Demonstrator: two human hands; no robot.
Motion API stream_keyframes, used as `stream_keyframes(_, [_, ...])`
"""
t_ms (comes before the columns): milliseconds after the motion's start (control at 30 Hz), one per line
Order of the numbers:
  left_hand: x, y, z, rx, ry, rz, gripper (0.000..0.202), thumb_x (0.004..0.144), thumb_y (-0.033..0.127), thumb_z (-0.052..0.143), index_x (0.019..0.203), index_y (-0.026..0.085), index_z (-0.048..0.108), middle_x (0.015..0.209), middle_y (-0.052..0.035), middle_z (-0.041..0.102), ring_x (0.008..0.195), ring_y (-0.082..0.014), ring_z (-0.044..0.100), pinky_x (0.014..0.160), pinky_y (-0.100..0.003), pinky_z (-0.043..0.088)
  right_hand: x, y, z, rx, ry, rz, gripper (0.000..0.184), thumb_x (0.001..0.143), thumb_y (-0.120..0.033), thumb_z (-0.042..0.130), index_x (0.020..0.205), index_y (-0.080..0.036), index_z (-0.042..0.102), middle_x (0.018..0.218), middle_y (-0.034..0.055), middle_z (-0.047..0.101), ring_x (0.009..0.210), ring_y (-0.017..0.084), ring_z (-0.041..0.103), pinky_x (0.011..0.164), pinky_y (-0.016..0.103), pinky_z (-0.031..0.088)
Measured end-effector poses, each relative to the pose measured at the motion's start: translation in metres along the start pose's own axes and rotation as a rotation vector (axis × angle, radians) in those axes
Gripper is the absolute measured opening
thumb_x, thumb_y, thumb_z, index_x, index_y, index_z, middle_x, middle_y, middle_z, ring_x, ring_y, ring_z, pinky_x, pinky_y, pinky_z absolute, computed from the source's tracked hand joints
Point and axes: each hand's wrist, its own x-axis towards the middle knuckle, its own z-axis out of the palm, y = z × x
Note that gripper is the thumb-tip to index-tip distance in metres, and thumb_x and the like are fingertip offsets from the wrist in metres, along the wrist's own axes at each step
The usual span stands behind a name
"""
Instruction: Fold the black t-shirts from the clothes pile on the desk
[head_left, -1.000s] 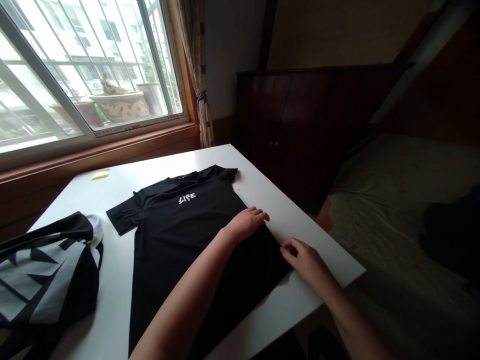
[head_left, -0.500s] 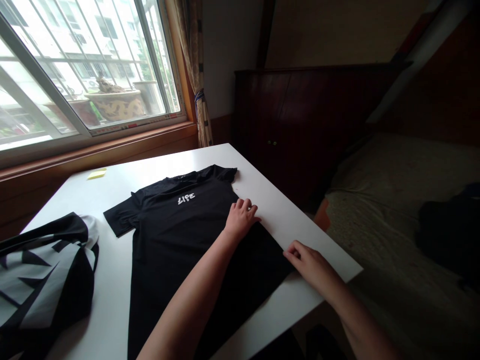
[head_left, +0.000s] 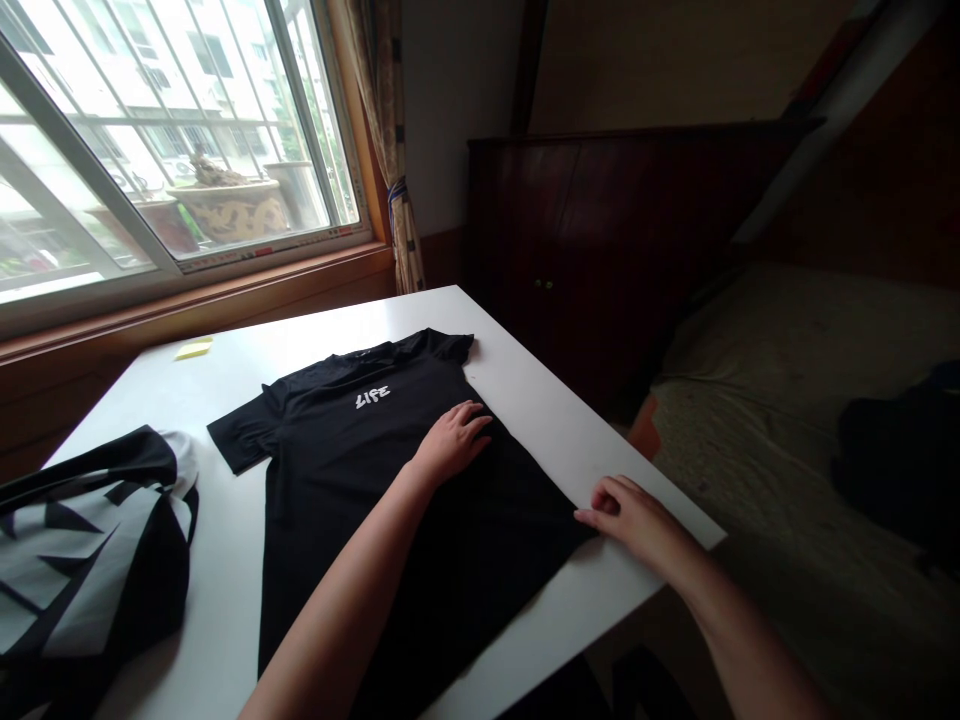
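A black T-shirt (head_left: 337, 530) with white lettering on its chest lies spread on the white table (head_left: 525, 400), collar toward the far side. My left hand (head_left: 452, 440) rests on the shirt near its right side edge, fingers extended and holding nothing. At the lower right corner of the hem, my right hand (head_left: 630, 512) has its fingers curled and the thumb at the fabric edge, gripping the shirt there. The near end of the shirt runs out of view behind my left forearm.
A bunched black, grey and white garment (head_left: 97, 560) lies on the table's left side. A yellow slip of paper (head_left: 193, 348) is near the far left edge. Beyond stand a barred window (head_left: 187, 120) and a dark cabinet (head_left: 570, 240); a bed (head_left: 780, 400) is at right.
My left hand has slid left from the shirt's side edge onto its body. My right hand has shifted slightly right, and the hem corner has moved with it.
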Motion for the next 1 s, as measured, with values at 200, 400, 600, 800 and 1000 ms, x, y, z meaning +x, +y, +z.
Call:
stream_keyframes(200, [-0.011,0.006,-0.009,-0.049,-0.049,0.073,0.034,0.101,0.03,0.053,0.134,0.023,0.06,0.14,-0.0095,0.059,0.126,-0.0218,0.059,0.11,-0.039,0.048,0.002,0.0,-0.005,0.013,-0.023,0.011,0.021,0.074,-0.038,0.075,0.07,-0.024,0.06,0.081,0.0014,0.064,0.073,0.02,0.061,0.064,0.03,0.047])
stream_keyframes(400, [-0.012,0.009,-0.006,-0.02,-0.091,0.082,0.039,0.102,0.034,0.051,0.138,0.025,0.059,0.145,-0.0068,0.058,0.139,-0.0242,0.048,0.116,-0.043,0.039,0.007,-0.021,-0.017,0.099,-0.208,0.007,0.013,0.079,-0.036,0.07,0.083,-0.025,0.065,0.078,-0.0006,0.068,0.072,0.02,0.064,0.065,0.029,0.046])
stream_keyframes(600, [-0.008,0.021,-0.003,0.031,-0.096,0.043,0.042,0.1,0.035,0.051,0.141,0.03,0.056,0.148,-0.0041,0.057,0.139,-0.0268,0.046,0.112,-0.048,0.04,0.036,-0.048,-0.013,0.054,-0.035,-0.139,0.016,0.09,-0.034,0.056,0.085,-0.024,0.069,0.089,0.0036,0.072,0.082,0.022,0.066,0.075,0.033,0.048])
stream_keyframes(800, [-0.009,0.029,0.002,0.06,-0.081,0.02,0.042,0.101,0.033,0.049,0.142,0.031,0.054,0.151,-0.0018,0.055,0.14,-0.0285,0.045,0.112,-0.05,0.037,0.081,-0.061,0.012,-0.056,0.089,-0.265,0.015,0.091,-0.025,0.056,0.084,-0.023,0.068,0.088,0.0043,0.071,0.083,0.021,0.066,0.079,0.031,0.048])
stream_keyframes(1000, [-0.008,0.027,0.005,0.075,-0.071,-0.003,0.043,0.102,0.036,0.047,0.144,0.03,0.051,0.152,-0.0022,0.054,0.14,-0.0273,0.045,0.11,-0.048,0.037,0.104,-0.067,0.03,-0.163,0.065,-0.255,0.006,0.087,-0.023,0.064,0.084,-0.022,0.068,0.088,0.0031,0.069,0.076,0.017,0.063,0.072,0.028,0.046])
